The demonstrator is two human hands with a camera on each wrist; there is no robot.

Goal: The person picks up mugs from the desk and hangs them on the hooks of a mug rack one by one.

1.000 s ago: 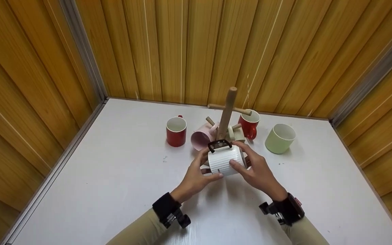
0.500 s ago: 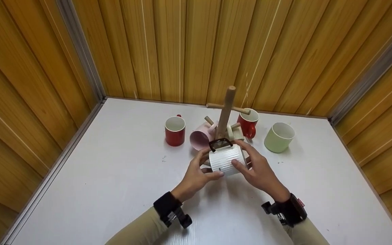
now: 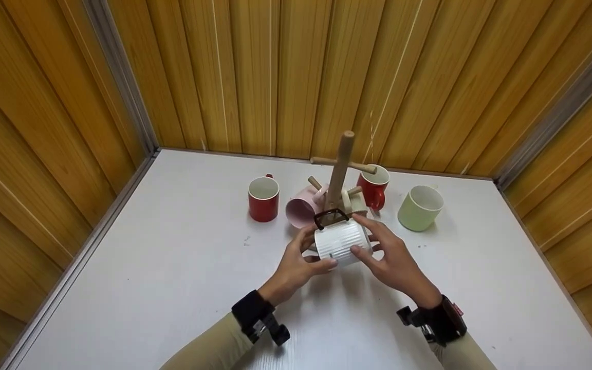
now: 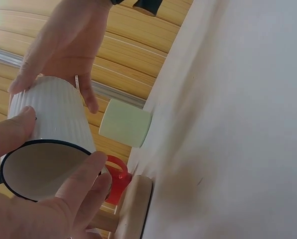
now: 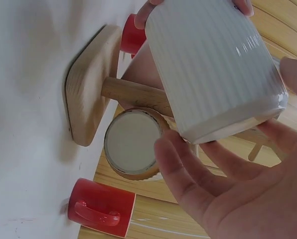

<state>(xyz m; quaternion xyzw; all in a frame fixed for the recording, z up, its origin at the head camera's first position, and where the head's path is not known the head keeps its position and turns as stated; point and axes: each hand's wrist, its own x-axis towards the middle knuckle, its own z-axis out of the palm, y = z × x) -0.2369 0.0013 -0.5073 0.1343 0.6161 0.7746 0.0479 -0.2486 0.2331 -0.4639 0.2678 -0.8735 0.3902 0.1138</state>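
Observation:
A white ribbed mug [image 3: 341, 242] with a dark rim and dark handle lies sideways in the air between both hands, its handle turned up and away. At its open end, my left hand [image 3: 296, 264] grips the rim, thumb in front and fingers behind. My right hand [image 3: 396, 262] holds the base end, the thumb on the ribbed side and fingers spread round the bottom edge. Just behind the mug stands a wooden mug tree [image 3: 341, 169]; its base [image 5: 88, 89] shows in the right wrist view. A pink mug [image 3: 302, 209] and a cream mug [image 3: 360, 201] hang from low pegs.
One red mug [image 3: 263, 203] stands left of the tree, and another red mug [image 3: 371, 190] behind it on the right. Farther right stands a light green mug [image 3: 419, 210]. Upper pegs [image 3: 363, 167] stick out sideways. Wood-panelled walls [image 3: 296, 77] enclose the white table [image 3: 183, 267].
The white mug stays nearly in place. My right hand has shifted slightly to the right along its base end; my left hand keeps its grip. The head view has moved a little.

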